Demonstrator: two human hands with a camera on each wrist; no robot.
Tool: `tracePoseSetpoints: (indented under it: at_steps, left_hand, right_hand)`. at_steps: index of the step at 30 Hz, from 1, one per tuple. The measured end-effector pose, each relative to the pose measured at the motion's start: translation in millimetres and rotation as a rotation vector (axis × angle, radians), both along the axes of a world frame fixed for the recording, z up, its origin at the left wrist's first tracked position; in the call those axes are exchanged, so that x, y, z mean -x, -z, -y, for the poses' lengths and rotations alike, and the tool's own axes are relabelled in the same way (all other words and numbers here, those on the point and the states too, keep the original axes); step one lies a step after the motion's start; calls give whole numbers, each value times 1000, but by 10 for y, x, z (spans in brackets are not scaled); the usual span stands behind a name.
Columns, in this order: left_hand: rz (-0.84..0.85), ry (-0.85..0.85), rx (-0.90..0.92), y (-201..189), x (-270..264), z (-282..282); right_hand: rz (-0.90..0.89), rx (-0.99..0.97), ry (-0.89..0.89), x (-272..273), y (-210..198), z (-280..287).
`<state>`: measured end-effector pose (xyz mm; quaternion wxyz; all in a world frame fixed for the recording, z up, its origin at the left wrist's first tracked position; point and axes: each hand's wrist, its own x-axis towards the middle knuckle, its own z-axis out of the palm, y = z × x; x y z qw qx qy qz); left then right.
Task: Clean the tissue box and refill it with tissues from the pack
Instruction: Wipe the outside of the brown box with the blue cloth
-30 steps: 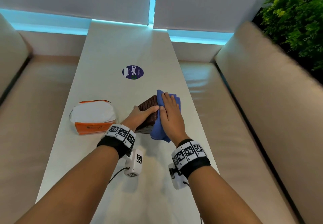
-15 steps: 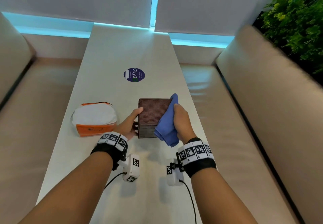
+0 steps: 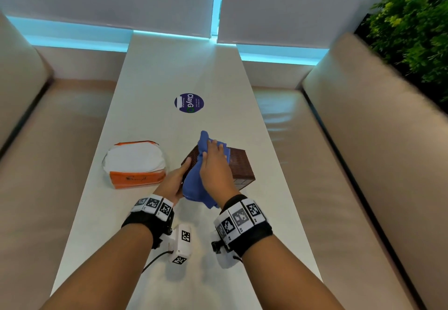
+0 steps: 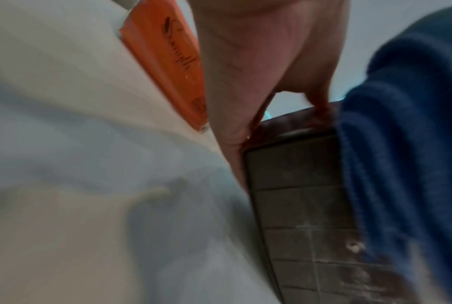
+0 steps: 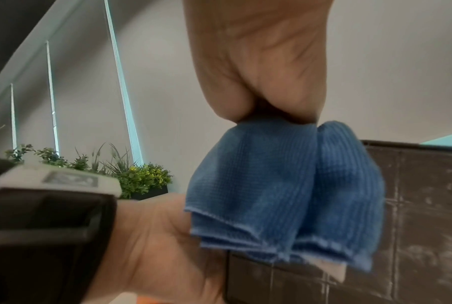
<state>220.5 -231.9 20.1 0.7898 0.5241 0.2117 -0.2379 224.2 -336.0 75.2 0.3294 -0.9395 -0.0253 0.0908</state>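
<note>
Box (image 3: 238, 166) at frame centre on surface (image 3: 184, 67) now turned, tilted; cloth (image 3: 194, 183) shifted onto its upper face, pressed flat by right hand (image 3: 214, 164). Left hand (image 3: 173, 181) grips box side. Wiping continues; pack (image 3: 135, 164) untouched at left.

Tilted brown tissue box (image 3: 240, 166), orange pack (image 3: 135, 164) beside
</note>
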Motion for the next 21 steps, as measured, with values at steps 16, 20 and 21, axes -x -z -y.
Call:
tracePoseSetpoints:
  at_steps: [16,20,21]
  left_hand:
    - [-73,6,-197,-87,-124,-23]
    - [-61,-37,-243,-90,-160,-24]
    - [-58,-25,-246,-81,-178,-39]
  right_hand:
    - [-101,50,118,-158,210,729]
    - [48,-4,-142,31,239,525]
    - [76,-29,-207,90,256,478]
